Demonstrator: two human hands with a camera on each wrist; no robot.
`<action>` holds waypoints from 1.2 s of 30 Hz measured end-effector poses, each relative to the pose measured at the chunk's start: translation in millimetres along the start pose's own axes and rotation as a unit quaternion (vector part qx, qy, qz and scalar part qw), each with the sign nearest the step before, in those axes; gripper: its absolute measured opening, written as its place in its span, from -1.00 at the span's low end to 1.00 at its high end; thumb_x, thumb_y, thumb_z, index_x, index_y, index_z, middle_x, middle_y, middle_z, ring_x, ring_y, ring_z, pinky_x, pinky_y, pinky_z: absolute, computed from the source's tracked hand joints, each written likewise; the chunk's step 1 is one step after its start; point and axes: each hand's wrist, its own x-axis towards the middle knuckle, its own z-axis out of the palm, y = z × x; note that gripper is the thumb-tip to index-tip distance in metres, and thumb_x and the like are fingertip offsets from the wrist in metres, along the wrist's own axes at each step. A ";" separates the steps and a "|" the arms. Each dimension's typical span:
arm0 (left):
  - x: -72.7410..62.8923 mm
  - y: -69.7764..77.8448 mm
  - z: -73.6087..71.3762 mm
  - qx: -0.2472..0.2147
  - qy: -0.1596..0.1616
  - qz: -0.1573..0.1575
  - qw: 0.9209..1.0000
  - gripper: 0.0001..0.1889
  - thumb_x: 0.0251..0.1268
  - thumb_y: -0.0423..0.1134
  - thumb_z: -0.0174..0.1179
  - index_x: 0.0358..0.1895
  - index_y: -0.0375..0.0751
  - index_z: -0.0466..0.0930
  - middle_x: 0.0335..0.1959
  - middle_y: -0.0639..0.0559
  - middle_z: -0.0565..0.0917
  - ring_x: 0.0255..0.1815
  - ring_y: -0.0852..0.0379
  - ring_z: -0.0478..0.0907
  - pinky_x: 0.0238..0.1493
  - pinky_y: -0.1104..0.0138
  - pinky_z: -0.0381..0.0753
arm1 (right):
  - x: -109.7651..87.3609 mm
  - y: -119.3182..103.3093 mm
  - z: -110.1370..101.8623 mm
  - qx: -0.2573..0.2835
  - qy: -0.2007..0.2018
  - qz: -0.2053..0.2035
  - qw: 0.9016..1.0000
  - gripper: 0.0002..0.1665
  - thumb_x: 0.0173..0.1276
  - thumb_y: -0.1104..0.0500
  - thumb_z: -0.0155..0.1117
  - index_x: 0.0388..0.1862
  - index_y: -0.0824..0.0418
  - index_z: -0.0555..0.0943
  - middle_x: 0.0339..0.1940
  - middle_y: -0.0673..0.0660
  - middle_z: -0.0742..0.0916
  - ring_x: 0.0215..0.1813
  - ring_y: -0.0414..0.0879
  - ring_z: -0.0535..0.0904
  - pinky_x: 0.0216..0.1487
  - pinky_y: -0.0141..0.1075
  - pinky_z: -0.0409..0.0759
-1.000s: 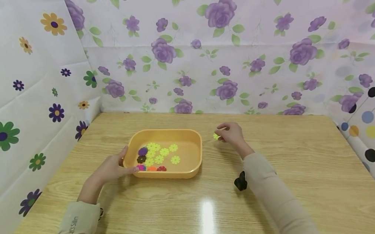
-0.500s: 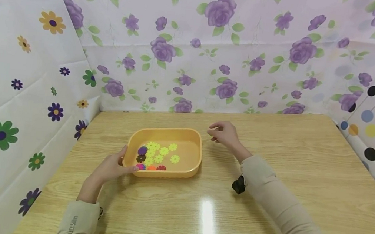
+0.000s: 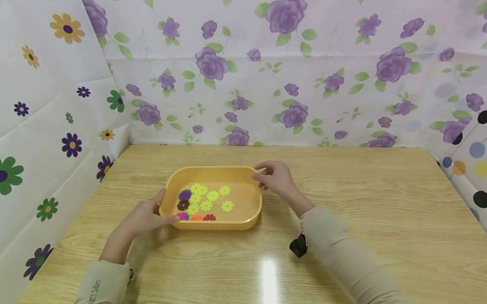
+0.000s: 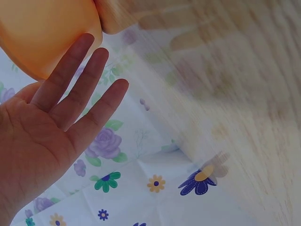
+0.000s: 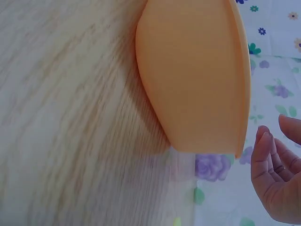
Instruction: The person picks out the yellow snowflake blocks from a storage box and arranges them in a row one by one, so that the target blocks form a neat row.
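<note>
A shallow yellow-orange plastic tray (image 3: 239, 201) stands on the table and holds several flower-shaped plastic discs (image 3: 213, 196), mostly yellow. At the near left, a purple, a dark brown, a pink, an orange and a red disc lie among them. My left hand (image 3: 144, 218) grips the tray's left end, thumb over the near rim; in the left wrist view three fingers (image 4: 88, 89) spread beside the wall. My right hand (image 3: 277, 178) is at the far right corner, fingertips close to the rim. The right wrist view shows its thumb and loosely bent fingers (image 5: 261, 146) apart, no disc between them.
The wood-grain table (image 3: 379, 193) extends around the tray, with a bright light reflection at the front. Floral sheets (image 3: 250, 75) rise behind and at the left, a dotted one at the right. A black device (image 3: 298, 245) hangs under the right sleeve.
My right hand has moved left to the tray's far right corner. The yellow disc seen at its fingertips one second ago no longer shows. My left hand stays on the tray.
</note>
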 end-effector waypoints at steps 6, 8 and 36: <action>1.1 -1.4 0.4 -0.001 0.000 0.002 1.000 0.04 0.07 0.08 0.27 0.38 -0.48 -0.17 0.11 -0.46 0.41 -0.12 -0.04 0.53 -0.07 0.08 0.46 | 0.5 -2.5 17.7 0.011 -0.020 -0.009 1.000 -0.58 0.21 0.25 0.27 0.02 0.43 0.52 -0.32 0.41 0.65 -0.34 0.27 0.60 -0.33 -0.01 0.56; 1.2 -1.5 0.5 0.001 0.001 0.003 1.000 0.03 0.07 0.08 0.26 0.38 -0.48 -0.17 0.12 -0.47 0.39 -0.11 -0.05 0.52 -0.06 0.07 0.46 | 0.9 -3.6 23.8 0.014 -0.021 -0.009 1.000 -0.58 0.20 0.25 0.28 0.01 0.43 0.53 -0.35 0.38 0.65 -0.34 0.26 0.60 -0.33 -0.03 0.57; 2.2 -0.7 0.8 0.007 -0.003 -0.007 1.000 0.03 0.08 0.07 0.26 0.38 -0.47 -0.17 0.23 -0.49 0.23 0.07 -0.25 0.42 0.02 0.01 0.39 | 14.2 -6.2 86.2 -0.134 -0.109 -0.019 0.985 -0.33 0.01 0.25 0.44 0.16 0.26 0.49 0.09 0.23 0.57 0.18 0.11 0.40 0.09 -0.13 0.38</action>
